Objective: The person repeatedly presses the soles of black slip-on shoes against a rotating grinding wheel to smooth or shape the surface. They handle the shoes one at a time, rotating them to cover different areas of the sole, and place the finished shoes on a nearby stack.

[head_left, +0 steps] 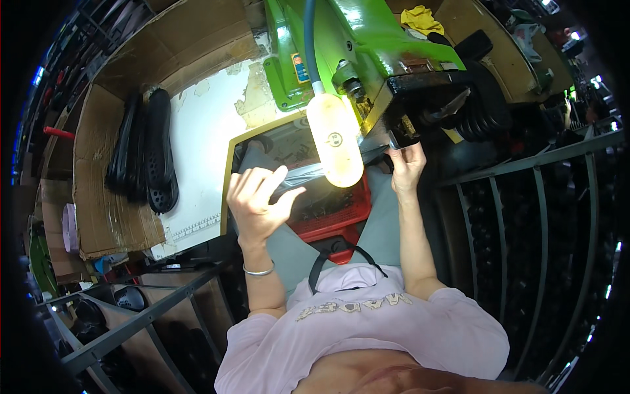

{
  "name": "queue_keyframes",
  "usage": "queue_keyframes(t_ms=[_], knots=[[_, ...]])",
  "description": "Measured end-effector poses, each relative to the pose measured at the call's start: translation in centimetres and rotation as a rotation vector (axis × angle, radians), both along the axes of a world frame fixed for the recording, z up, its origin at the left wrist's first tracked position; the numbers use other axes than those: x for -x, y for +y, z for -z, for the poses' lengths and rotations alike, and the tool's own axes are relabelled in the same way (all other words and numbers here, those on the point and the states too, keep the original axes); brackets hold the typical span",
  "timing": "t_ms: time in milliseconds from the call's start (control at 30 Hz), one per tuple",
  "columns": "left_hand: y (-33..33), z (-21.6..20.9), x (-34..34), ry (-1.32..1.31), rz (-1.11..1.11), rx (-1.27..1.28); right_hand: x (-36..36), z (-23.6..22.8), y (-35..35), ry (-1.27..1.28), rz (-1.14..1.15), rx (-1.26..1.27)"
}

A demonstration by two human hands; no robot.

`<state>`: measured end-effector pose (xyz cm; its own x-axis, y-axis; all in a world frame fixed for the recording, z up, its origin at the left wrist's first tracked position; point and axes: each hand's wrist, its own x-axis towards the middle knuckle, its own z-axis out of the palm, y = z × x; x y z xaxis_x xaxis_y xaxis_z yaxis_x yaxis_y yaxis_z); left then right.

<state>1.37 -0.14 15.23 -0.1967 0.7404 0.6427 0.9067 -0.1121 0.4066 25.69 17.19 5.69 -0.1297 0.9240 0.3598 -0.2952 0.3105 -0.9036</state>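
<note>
My left hand (259,205) is raised over the left side of the table opening, thumb and forefinger apart. Just beyond its fingers, a grey shiny strip-like piece (303,174) runs toward the lit lamp (336,148), which hides its middle. Under the head of the green machine (380,39), my right hand (408,165) is closed, thumb and fingertips pinched at the edge of a dark piece. The exact shape of that piece is lost in shadow, and whether it joins the grey strip cannot be seen.
Black shoe soles (161,151) stand stacked on the white tabletop (203,111) inside a cut cardboard surround (98,171). A yellow cloth (422,21) lies behind the machine. Metal racks (538,167) flank me at right and lower left. A red part (335,217) shows beneath the opening.
</note>
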Motion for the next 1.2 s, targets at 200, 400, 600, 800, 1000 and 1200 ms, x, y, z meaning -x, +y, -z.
queue_keyframes(t_ms=[200,400,600,800,1000,1200], knots=[[-2.0,3.3,2.2,-0.203,-0.011,0.008,1.9,0.3,-1.9,-0.062,0.091,-0.075],[-2.2,11.1,3.0,-0.513,-0.099,0.141,4.0,-3.7,-4.4,-0.397,0.217,-0.472],[5.1,7.9,-6.4,-0.559,0.164,0.069,3.2,-2.8,-3.9,-0.467,0.273,-0.546],[6.9,11.7,-8.7,-0.951,0.129,-0.072,2.1,5.7,-2.3,-0.103,-0.121,0.239],[7.1,12.5,-10.9,-1.046,0.11,-0.141,-0.5,18.5,-4.7,0.364,-0.408,1.051],[7.4,9.8,-11.7,-0.978,0.145,-0.041,0.0,17.7,-6.8,0.644,-0.662,0.991]])
